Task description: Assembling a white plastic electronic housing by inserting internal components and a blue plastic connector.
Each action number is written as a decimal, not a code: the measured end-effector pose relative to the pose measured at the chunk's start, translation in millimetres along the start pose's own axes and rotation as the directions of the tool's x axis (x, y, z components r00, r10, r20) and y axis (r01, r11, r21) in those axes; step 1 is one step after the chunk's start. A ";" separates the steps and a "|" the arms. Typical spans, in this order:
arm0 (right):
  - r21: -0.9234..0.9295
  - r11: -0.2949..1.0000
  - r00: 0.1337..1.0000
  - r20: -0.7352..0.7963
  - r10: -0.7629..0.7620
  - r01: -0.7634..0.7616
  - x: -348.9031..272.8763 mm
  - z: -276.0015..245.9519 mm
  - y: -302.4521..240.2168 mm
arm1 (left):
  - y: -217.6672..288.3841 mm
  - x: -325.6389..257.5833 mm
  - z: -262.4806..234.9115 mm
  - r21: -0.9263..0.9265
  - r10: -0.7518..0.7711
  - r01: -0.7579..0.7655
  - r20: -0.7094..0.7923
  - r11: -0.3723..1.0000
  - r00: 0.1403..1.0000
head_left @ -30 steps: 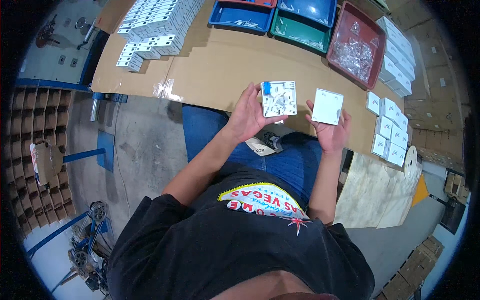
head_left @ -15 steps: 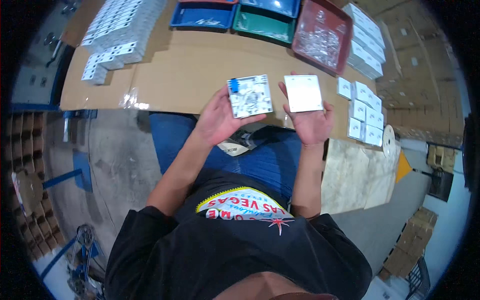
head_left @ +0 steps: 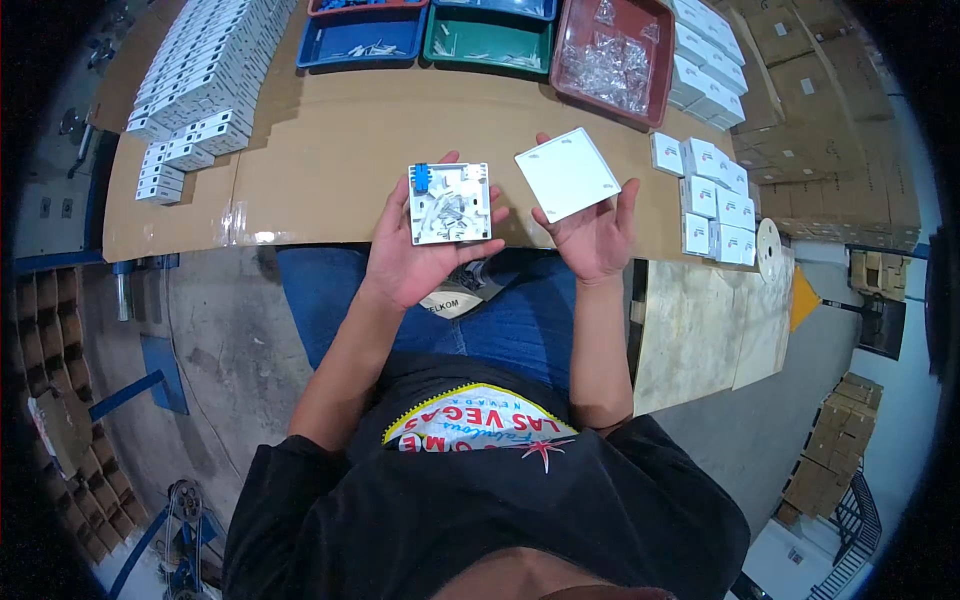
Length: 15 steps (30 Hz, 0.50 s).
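My left hand (head_left: 395,250), palm up, is closed around a square white plastic box base (head_left: 428,228) by its edges. Inside the base sit a blue connector piece (head_left: 421,179) at the far left corner and a small clear bag of white parts (head_left: 452,215). To the right, my right hand (head_left: 592,240) holds a flat white square cover (head_left: 568,174), tilted, with its smooth face up and fingers around its edges. Base and cover are apart, both above the near edge of the table.
Cardboard covers the table (head_left: 330,150). White boxes are stacked at the left (head_left: 200,75) and at the right (head_left: 718,205). Along the back are a blue bin (head_left: 312,62), a green bin (head_left: 436,58) and a red bin of clear bags (head_left: 562,88). A white spool (head_left: 769,250) stands by the right corner.
The base has turned from slightly tilted to nearly level in my left hand. The cover in my right hand has rotated and moved a little left and forward. The whole view has shifted somewhat.
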State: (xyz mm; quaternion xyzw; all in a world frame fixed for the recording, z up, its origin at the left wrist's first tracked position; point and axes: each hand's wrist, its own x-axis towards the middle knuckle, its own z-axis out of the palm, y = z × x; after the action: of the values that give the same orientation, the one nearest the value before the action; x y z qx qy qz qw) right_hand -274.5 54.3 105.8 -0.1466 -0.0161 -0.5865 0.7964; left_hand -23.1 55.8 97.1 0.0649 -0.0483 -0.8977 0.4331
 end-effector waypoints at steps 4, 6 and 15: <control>0.060 0.998 0.999 -0.030 0.038 -0.036 -2.9 5.9 -2.4 | 0.0 0.1 -6.2 -0.055 0.014 -0.016 -0.024 0.998 1.000; 0.056 0.998 1.000 -0.014 0.027 -0.026 -4.1 5.3 -0.9 | 0.5 -1.1 -5.2 -0.075 0.015 -0.018 -0.037 0.997 0.999; -0.707 0.707 0.989 -0.100 -0.110 0.007 0.0 7.8 -5.5 | -5.8 10.9 0.8 0.005 0.047 -0.047 -0.098 0.999 0.994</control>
State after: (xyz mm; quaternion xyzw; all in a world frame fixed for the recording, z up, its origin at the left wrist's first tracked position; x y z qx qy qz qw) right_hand -278.6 54.8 114.5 -0.3986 0.2580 -0.5819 0.6603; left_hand -34.5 50.9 96.2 0.1083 -0.0300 -0.8829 0.4559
